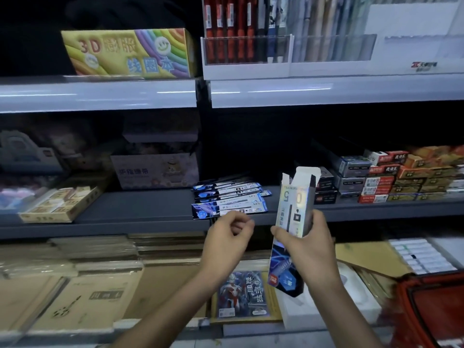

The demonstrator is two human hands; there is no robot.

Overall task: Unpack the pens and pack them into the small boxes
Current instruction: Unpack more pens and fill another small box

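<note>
Our right hand (306,247) grips tall pen box (295,197), top flap open. Our left hand (226,239) nearby, fingers curled; whether holding anything, we cannot tell.

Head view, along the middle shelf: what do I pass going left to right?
From the left: tan tray box → pastel carton → blue pen packs → open pen box in the right hand → grey-black boxes → red and orange boxes.

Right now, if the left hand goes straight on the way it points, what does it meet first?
Probably the pile of flat pen boxes on the grey shelf, just beyond the left hand. Depth is unclear, so the shelf's front edge might come first.
</note>
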